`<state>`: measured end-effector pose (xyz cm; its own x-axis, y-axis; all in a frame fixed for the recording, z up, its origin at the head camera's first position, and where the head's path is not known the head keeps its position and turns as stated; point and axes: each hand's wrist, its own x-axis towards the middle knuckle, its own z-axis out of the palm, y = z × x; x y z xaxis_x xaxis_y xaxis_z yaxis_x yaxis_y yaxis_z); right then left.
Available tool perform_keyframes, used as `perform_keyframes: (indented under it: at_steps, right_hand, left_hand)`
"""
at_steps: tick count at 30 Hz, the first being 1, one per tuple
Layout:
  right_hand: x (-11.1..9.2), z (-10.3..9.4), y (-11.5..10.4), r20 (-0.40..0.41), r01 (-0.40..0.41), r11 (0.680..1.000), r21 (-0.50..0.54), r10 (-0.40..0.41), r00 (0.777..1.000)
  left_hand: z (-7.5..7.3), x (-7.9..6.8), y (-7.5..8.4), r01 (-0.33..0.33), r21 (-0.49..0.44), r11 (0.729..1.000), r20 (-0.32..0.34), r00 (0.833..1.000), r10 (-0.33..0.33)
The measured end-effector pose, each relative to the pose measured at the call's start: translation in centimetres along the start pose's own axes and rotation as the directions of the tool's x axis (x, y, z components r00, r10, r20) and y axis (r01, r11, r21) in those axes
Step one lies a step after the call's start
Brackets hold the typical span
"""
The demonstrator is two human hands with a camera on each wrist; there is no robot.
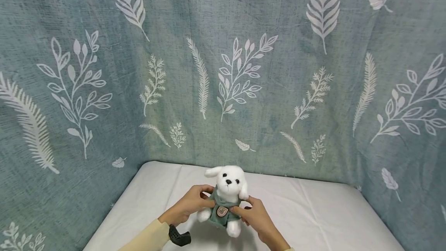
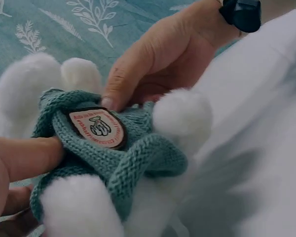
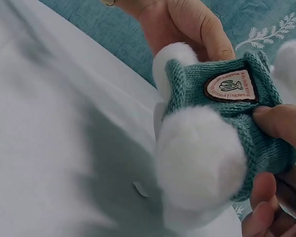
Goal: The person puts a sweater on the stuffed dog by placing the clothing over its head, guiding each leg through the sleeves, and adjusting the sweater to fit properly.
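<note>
A white plush dog (image 1: 230,183) in a green knitted sweater (image 2: 89,143) is held up above the white-covered table, facing the head camera. On the sweater's front sits a shield-shaped patch (image 3: 232,86). My left hand (image 1: 191,204) grips the dog's side, its thumb pressing the knit beside the patch. From the other side my right hand (image 1: 256,216) holds it, thumb on the sweater's front and fingers behind. Both wrist views show the white legs (image 2: 182,116) sticking out below the sweater. The fingers behind the toy are partly hidden.
The white cloth (image 1: 163,183) covers the table, with the toy's shadow on it. Blue-green leaf-patterned curtains (image 1: 181,88) enclose the back and both sides. A black band (image 1: 179,236) is on the left wrist.
</note>
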<state>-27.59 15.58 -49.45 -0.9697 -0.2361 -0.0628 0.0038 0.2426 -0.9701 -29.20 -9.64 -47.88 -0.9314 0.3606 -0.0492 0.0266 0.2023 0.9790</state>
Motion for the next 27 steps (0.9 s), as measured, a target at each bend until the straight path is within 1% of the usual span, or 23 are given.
perform_keyframes:
  at_steps: [4, 7, 10, 12, 16, 22, 27]
  right_hand:
    - [0.0, -0.2, 0.0, -0.019, 0.051, 0.999, -0.007, -0.051, 0.999]
    - [0.0, -0.4, 0.0, -0.024, 0.078, 0.997, -0.029, -0.078, 0.997]
    - [0.1, -0.6, 0.2, -0.025, 0.091, 0.993, -0.071, -0.093, 0.995]
    - [0.2, -0.7, 0.4, -0.028, 0.098, 0.990, -0.103, -0.101, 0.994]
    - [0.5, -0.9, 0.8, -0.049, 0.116, 0.982, -0.152, -0.125, 0.991]
    - [0.8, -0.5, 1.7, -0.108, 0.141, 0.963, -0.228, -0.169, 0.980]
    - [0.6, -0.4, 2.3, -0.113, 0.153, 0.948, -0.278, -0.190, 0.975]
  left_hand:
    - [0.5, 0.3, -0.4, -0.024, 0.001, 1.000, -0.031, 0.999, 0.024]
    - [0.8, 0.5, -0.7, -0.070, 0.022, 0.997, -0.047, 0.996, 0.071]
    - [1.0, 0.7, -1.0, -0.108, 0.045, 0.993, -0.051, 0.993, 0.111]
    - [1.2, 0.8, -1.2, -0.121, 0.053, 0.991, -0.055, 0.991, 0.124]
    - [1.5, 1.1, -1.5, -0.130, 0.057, 0.990, -0.075, 0.988, 0.134]
    - [1.8, 1.4, -2.0, -0.128, 0.063, 0.990, -0.095, 0.986, 0.134]
    - [2.0, 1.2, -2.6, -0.112, 0.060, 0.992, -0.091, 0.989, 0.117]
